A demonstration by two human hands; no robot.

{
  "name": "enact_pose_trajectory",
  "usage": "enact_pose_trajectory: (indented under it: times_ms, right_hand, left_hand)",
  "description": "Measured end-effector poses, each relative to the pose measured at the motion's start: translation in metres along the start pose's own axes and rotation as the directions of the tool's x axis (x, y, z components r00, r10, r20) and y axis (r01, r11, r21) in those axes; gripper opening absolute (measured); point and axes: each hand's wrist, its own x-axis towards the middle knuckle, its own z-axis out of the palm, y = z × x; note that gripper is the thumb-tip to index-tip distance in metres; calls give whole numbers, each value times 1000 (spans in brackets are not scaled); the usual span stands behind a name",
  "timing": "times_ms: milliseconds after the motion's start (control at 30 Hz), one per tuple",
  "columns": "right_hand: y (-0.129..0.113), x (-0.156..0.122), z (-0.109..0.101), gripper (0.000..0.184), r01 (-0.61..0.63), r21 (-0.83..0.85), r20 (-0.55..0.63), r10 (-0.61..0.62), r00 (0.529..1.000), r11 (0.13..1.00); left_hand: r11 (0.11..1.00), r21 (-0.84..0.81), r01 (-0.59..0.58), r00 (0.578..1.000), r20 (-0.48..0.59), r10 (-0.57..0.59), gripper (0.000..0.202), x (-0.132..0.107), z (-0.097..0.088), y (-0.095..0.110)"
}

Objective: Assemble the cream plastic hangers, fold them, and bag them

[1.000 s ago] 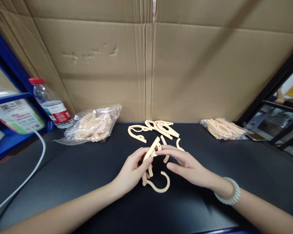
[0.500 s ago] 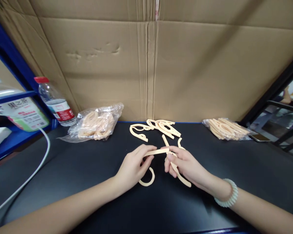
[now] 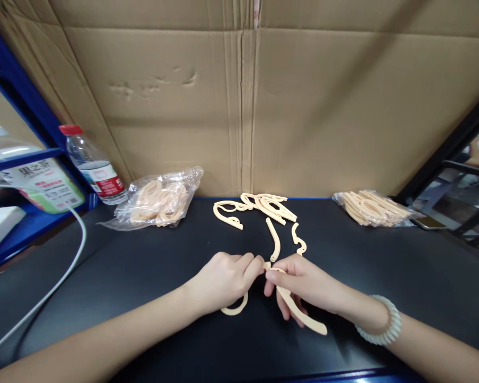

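My left hand point(image 3: 231, 279) is closed, its fingertips pinching the end of a beige strip that they mostly hide. My right hand point(image 3: 299, 282) pinches a curved beige hanger arm point(image 3: 303, 315), which slants down to the right below the palm. The two held pieces meet between my fingertips; whether they are joined I cannot tell. Below my left hand a beige hanger hook point(image 3: 236, 310) shows in part. Just beyond my hands lie a loose curved arm point(image 3: 275, 240) and a small wavy piece point(image 3: 298, 239).
Several folded beige hanger parts point(image 3: 259, 205) lie at the back middle of the black table point(image 3: 163, 346). Clear bags of such parts stand left point(image 3: 159, 199) and right point(image 3: 373, 207). A red-capped bottle point(image 3: 99, 173), white cable point(image 3: 56, 292) and phone point(image 3: 431, 222) are around the edges.
Both hands have come lower and closer together. My left hand has turned over, back upward, hiding most of its strip. The loose curved arm beyond them now shows in full.
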Motion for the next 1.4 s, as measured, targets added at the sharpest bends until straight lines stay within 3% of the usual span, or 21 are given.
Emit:
enact_pose_trajectory:
  times_ms: [67, 133, 233, 300, 400, 500, 600, 667, 733, 833, 967, 1067, 1200, 1300, 1367, 1400]
  right_hand:
    - [0, -1, 3, 44, -8, -122, -89, -3, 996, 993]
    - [-1, -2, 6, 40, 36, -316, -167, -93, 982, 948]
    - [-5, -8, 9, 36, 154, -634, -215, -363, 907, 758]
    - [-10, -13, 5, 36, 208, -701, -203, -471, 858, 682]
    - [-18, -19, -12, 38, 266, -645, -279, -545, 790, 717]
    - [-22, -22, -36, 37, 254, -658, -405, -617, 674, 709]
    - [-21, -20, -56, 30, 137, -851, -348, -740, 576, 507]
    - [-18, -16, -62, 26, 28, -949, -235, -767, 596, 313]
    - [-14, -11, -64, 27, -51, -983, -164, -716, 678, 177]
    - [-10, -8, -62, 28, -110, -993, -116, -607, 786, 47]
    - [-9, -9, -62, 31, -106, -994, -95, -529, 843, 10]
    - [-8, -11, -65, 39, -98, -994, -106, -506, 856, 42]
    - [-8, -10, -67, 42, -86, -994, -110, -530, 841, 71]
    - [-9, -10, -55, 38, 26, -993, -61, -668, 742, 119]
    - [-11, -11, -39, 34, 169, -977, 16, -747, 665, 129]
    - [-12, -12, -29, 32, 241, -964, 73, -756, 650, 114]
  left_hand:
    - [1000, 10, 2, 999, 42, -2, 18, 0, 0, 2]
    - [1000, -11, 29, 995, 93, -28, 18, 0, 1, 2]
    - [979, -122, 164, 978, 153, -145, 20, -1, 3, -1]
    - [922, -232, 311, 947, 161, -279, 25, -1, 5, -6]
    - [734, -433, 523, 849, 193, -491, 31, -2, 6, -12]
    - [462, -627, 627, 737, 287, -612, 32, -2, 6, -14]
    - [180, -765, 618, 654, 373, -659, 32, -1, 7, -12]
    - [34, -811, 585, 617, 417, -667, 33, 0, 8, -12]
    - [-64, -830, 555, 595, 449, -667, 33, 0, 10, -13]
    - [-145, -837, 528, 549, 467, -693, 35, 1, 12, -15]
    - [-242, -849, 470, 476, 475, -741, 35, 2, 11, -17]
    - [-291, -863, 412, 458, 473, -753, 34, 3, 8, -17]
    - [-304, -876, 374, 459, 460, -760, 33, 4, 5, -15]
    - [-304, -880, 366, 456, 454, -766, 32, 4, 6, -14]
    - [-296, -887, 355, 458, 441, -772, 32, 4, 7, -13]
    - [-290, -892, 347, 461, 432, -775, 32, 4, 8, -12]
